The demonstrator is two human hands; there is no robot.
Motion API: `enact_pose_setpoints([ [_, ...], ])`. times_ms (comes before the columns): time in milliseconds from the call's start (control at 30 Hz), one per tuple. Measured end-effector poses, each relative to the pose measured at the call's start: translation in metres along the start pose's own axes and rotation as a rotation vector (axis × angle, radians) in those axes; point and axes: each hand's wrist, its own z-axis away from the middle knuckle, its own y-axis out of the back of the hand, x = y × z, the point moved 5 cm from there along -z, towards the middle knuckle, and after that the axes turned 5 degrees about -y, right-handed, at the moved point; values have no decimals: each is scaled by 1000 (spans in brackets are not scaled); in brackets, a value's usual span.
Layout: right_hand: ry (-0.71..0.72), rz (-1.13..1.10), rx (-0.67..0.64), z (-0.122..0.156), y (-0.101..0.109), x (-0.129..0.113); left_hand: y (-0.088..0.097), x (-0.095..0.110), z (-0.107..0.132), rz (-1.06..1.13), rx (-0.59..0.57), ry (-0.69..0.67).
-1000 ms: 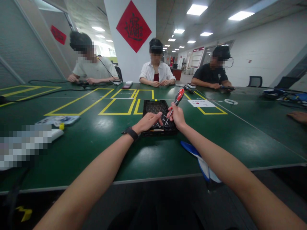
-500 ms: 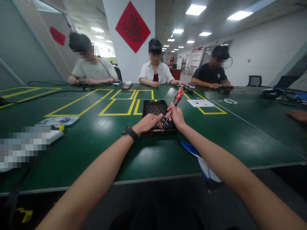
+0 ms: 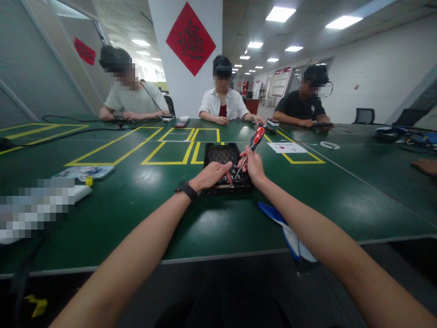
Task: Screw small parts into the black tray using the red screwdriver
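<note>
A shallow black plastic tray (image 3: 206, 157) with small raised cells sits on the green table in front of me. My left hand (image 3: 214, 175) rests over its near left part, thumb and a finger stretched out, the finger reaching down inside; the other fingers are partly hidden. My right hand (image 3: 253, 166) is closed around a screwdriver (image 3: 258, 136) with a red and black handle. The handle tilts up and away to the right, while the thin shaft slants down into the tray, close to my left fingertips. What the tip touches is too small to make out.
Yellow tape outlines (image 3: 165, 162) mark the green table (image 3: 136, 232). A printed paper (image 3: 287, 147) and white ring (image 3: 329, 145) lie to the right; a blue-and-white cloth-like item (image 3: 273, 213) lies under my right forearm. Three people sit opposite. Another person's hand (image 3: 425, 166) shows far right.
The whole view has shifted slightly to the right. Both hands, the screwdriver and the tray keep nearly the same positions relative to one another.
</note>
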Motion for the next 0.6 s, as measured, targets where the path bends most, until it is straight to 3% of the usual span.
enact_pose_setpoints([
  [167,41,48,25,7,-4,-13,3,-4,-2,-91,108,-41],
  [400,179,99,68,28,-16,-34,-5,5,-5,-77,94,-61],
  [600,180,24,-40,32,-24,-31,-8,9,-6,-152,94,-174],
])
